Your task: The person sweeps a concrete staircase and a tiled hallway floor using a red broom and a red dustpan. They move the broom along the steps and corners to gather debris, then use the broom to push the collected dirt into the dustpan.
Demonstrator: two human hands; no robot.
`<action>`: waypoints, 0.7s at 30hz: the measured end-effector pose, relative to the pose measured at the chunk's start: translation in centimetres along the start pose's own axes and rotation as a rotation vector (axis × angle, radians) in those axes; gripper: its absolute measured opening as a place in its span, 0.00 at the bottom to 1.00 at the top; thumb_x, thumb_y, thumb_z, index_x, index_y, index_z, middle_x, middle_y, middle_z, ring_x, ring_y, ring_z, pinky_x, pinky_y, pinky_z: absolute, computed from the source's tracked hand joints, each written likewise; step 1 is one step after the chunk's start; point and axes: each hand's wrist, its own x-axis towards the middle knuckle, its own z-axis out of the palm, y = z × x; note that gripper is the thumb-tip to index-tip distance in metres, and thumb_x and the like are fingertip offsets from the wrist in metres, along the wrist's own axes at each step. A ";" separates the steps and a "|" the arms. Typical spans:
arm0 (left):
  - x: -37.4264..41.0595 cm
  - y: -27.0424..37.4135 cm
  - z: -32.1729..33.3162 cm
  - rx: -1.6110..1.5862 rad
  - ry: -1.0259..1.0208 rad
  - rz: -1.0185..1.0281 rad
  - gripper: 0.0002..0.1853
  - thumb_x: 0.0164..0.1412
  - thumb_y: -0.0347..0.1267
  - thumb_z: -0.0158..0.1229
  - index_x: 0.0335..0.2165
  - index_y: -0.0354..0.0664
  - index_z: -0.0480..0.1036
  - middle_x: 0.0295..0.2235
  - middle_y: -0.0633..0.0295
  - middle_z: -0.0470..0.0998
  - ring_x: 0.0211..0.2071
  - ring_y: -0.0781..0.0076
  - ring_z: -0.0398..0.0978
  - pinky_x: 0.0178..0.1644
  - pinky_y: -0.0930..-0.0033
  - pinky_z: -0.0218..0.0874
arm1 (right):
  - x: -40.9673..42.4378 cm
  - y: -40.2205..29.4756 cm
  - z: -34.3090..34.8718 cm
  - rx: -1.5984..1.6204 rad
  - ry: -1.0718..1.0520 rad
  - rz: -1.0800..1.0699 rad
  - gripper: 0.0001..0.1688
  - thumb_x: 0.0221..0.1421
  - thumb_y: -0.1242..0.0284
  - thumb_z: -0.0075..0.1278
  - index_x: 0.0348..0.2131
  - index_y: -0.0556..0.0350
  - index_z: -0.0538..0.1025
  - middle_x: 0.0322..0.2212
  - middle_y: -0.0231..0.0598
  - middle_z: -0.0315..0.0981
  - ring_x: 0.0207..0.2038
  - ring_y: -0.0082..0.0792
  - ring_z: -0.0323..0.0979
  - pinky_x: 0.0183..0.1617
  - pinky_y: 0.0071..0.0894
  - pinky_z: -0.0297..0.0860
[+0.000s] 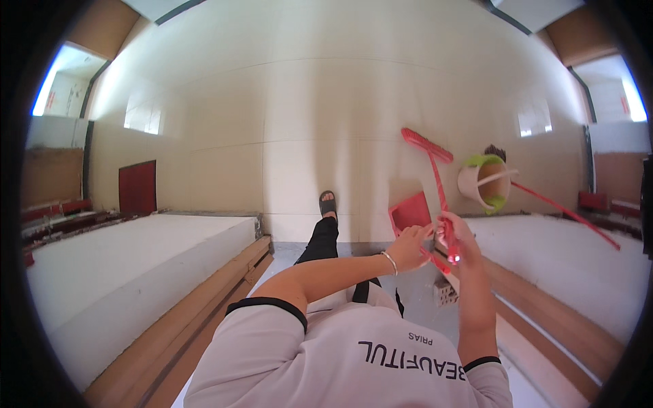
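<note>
My right hand (459, 234) grips the upper handle of a red broom (437, 178), whose bristled head rests on the floor ahead of me. Close beside it, my left hand (412, 249), with a bracelet at the wrist, is around the handle of a red dustpan (410, 211). The end of that handle sticks out below the hand. Its pan lies low, near the doorway threshold, partly covered by my fingers. The left fingertips reach close to the broom handle; whether they touch it is unclear.
A pale bucket (467, 186) with a green rim stands right of the broom. Dark bristles (496, 151) show behind it, and a red pole (566, 214) slants to the right. White low walls (153, 260) flank me. A perforated brick (445, 293) sits near my legs.
</note>
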 end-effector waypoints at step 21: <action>-0.6 14.7 -30.4 -0.109 0.123 0.078 0.10 0.35 0.24 0.60 0.16 0.39 0.65 0.18 0.59 0.69 0.22 0.63 0.67 0.28 0.69 0.59 | 13.3 7.2 33.3 -0.379 -0.328 0.355 0.08 0.46 0.75 0.43 0.17 0.55 0.63 0.13 0.33 0.58 0.17 0.29 0.61 0.21 0.32 0.62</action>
